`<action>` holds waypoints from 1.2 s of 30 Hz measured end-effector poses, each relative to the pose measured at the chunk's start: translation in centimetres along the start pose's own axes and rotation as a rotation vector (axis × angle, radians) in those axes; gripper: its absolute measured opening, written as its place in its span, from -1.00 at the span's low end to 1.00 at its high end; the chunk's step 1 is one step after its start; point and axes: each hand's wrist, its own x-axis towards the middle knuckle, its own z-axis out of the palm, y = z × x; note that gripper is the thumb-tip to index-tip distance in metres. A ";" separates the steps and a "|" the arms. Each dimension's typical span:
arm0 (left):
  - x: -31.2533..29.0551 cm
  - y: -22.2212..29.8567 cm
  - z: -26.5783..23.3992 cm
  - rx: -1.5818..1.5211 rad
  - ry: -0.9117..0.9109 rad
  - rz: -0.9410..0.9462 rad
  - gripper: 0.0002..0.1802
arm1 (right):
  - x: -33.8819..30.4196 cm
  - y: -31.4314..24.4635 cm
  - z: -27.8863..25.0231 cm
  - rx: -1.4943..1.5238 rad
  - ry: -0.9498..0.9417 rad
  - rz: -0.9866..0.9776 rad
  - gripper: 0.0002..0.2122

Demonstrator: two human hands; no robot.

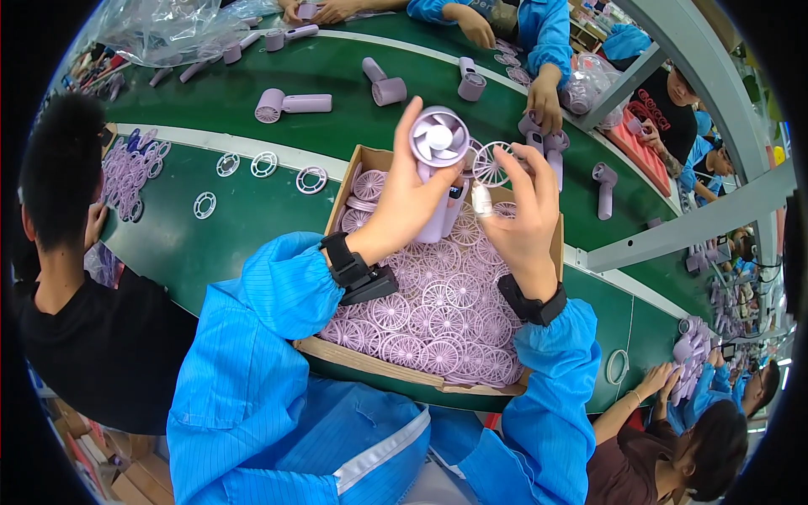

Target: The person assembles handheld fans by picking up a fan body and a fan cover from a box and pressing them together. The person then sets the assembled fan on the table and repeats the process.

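My left hand (406, 195) is closed around a lilac handheld fan (435, 215), whose round head faces up with its blades and white hub uncovered. Just to its right, my right hand (528, 206) pinches a round spoked fan grille (489, 165) between thumb and fingers. White tape or a cover wraps one of its fingertips. The grille stands tilted beside the fan head; whether they touch, I cannot tell. Under both hands sits an open cardboard box (368, 360) holding a heap of lilac spoked grilles (443, 320).
Lilac fans (306, 103) lie along the green conveyor (219, 88) beyond the box. Pale rings (311, 179) lie on the bench to the left, near a pile of lilac rings (126, 181). A metal frame (699, 215) rises at right. Co-workers sit on both sides; another person's hand (545, 105) grips a fan opposite.
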 end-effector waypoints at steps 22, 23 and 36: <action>-0.8 -0.7 0.1 0.488 -0.268 -0.026 -0.17 | 0.3 -0.8 -0.3 0.033 -0.069 -0.003 -0.56; -0.8 -0.7 0.2 0.501 -0.274 -0.027 -0.17 | 0.2 -0.7 -0.3 0.028 -0.063 0.008 -0.56; -0.8 -0.6 0.1 0.452 -0.271 -0.076 -0.19 | 0.1 -0.6 -0.2 0.032 -0.058 -0.039 -0.58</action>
